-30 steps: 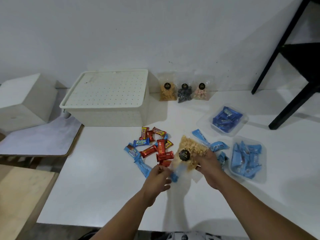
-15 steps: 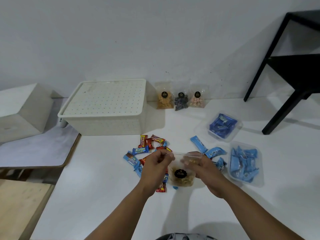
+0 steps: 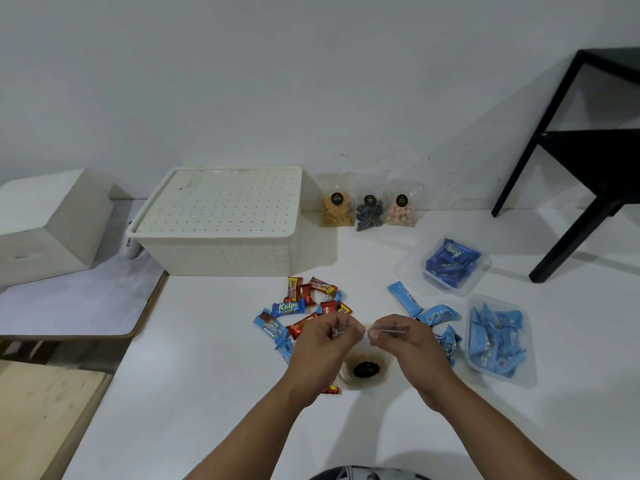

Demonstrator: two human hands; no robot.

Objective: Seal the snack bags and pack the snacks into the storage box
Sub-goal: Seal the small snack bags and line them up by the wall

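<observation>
Holding: both hands' fingers [image 3: 372, 332] pinch the clear plastic snack bag [image 3: 363, 370]'s top strip.
Handling: light, floppy, slippery; grip the strip.

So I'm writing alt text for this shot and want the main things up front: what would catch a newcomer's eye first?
First, the left hand and right hand at centre front, pinching the top edge of a clear snack bag with a black sticker. Next, the scatter of red and blue candy bars just behind them on the white table. Then the big lidded storage box at the back left, its lid on.
</observation>
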